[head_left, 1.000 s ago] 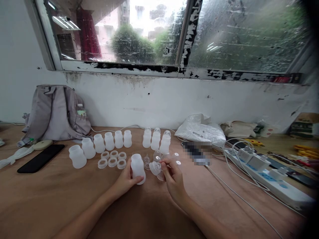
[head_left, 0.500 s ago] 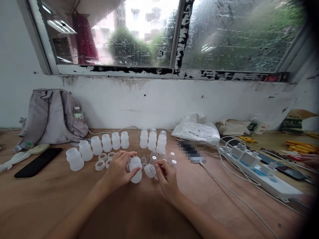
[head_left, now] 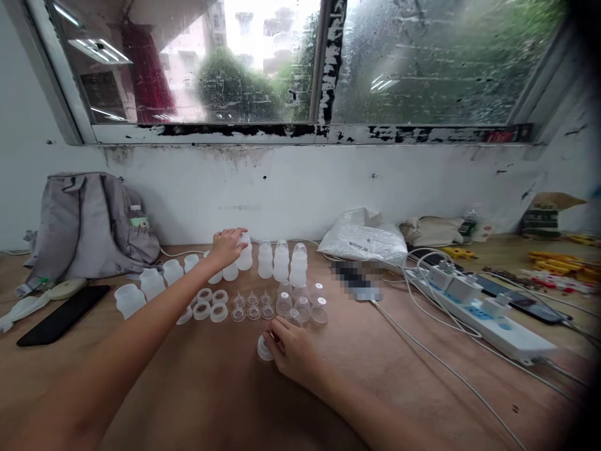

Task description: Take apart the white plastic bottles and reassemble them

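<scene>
My left hand (head_left: 228,245) reaches to the back row, its fingers closed about the upper part of a frosted white baby bottle (head_left: 244,255). My right hand (head_left: 286,344) rests low on the table, fingers pinched on a clear bottle nipple in its collar ring (head_left: 264,348); the fingers partly hide it. Behind it are rows of white collar rings (head_left: 219,312), clear nipples (head_left: 252,312) and clear domed caps (head_left: 284,303). Three capped bottles (head_left: 281,263) stand right of my left hand. Several open bottles (head_left: 153,285) stand to the left, some behind my left forearm.
A grey backpack (head_left: 94,225) and a black phone (head_left: 63,315) are at the left. Toward the right lie a plastic package (head_left: 364,238), a partly blurred device (head_left: 357,282) with a cable, and a white power strip (head_left: 483,319) with chargers. The wall and window rise behind.
My left hand has gone from the front middle to the back row and now grips a bottle there. My right hand has come nearer and lower with the nipple and ring.
</scene>
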`<state>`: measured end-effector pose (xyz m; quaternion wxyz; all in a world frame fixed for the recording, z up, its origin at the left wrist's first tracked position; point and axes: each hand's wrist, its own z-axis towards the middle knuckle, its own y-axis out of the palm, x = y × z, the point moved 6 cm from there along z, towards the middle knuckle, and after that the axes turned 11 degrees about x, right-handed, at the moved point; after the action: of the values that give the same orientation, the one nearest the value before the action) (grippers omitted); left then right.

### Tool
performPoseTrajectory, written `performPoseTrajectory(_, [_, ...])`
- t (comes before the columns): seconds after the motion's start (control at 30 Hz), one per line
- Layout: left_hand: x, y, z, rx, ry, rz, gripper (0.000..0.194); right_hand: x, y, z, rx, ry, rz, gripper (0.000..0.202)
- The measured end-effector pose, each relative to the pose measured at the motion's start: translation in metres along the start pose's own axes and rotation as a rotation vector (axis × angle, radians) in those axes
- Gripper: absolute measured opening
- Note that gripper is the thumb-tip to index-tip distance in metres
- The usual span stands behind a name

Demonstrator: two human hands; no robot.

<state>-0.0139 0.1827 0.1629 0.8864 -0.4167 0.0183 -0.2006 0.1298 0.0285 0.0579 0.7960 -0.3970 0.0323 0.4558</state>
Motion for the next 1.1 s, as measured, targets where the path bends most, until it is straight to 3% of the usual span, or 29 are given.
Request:
performPoseTrajectory(0.2, [-0.011, 0.036, -0.006, -0.074, -0.056, 0.014, 0.034, 0.001, 0.005, -0.003, -0.050, -0.021, -0.120, 0.011])
performPoseTrajectory(0.47, [-0.010, 0.050, -0.010, -0.110, -0.052, 0.030, 0.037, 0.000, 0.006, -0.003, -0.081, 0.017, -0.117, 0.010])
performPoseTrajectory(0.77, [-0.015, 0.048, -0.011, -0.079, -0.064, 0.014, 0.037, 0.004, 0.007, -0.006, -0.150, 0.136, -0.116, 0.015])
performPoseTrajectory(0.93, [-0.001, 0.032, -0.011, 0.000, -0.052, -0.027, 0.037, 0.008, 0.009, -0.006, -0.159, 0.152, -0.155, 0.018])
performPoseTrajectory(1.03, [0.023, 0.017, -0.034, 0.046, -0.011, -0.091, 0.029, 0.010, 0.010, -0.006, -0.154, 0.146, -0.164, 0.014])
performPoseTrajectory(1.1, [0.042, 0.010, -0.064, 0.039, 0.035, -0.151, 0.023, 0.010, 0.009, -0.006, -0.129, 0.143, -0.153, 0.010])
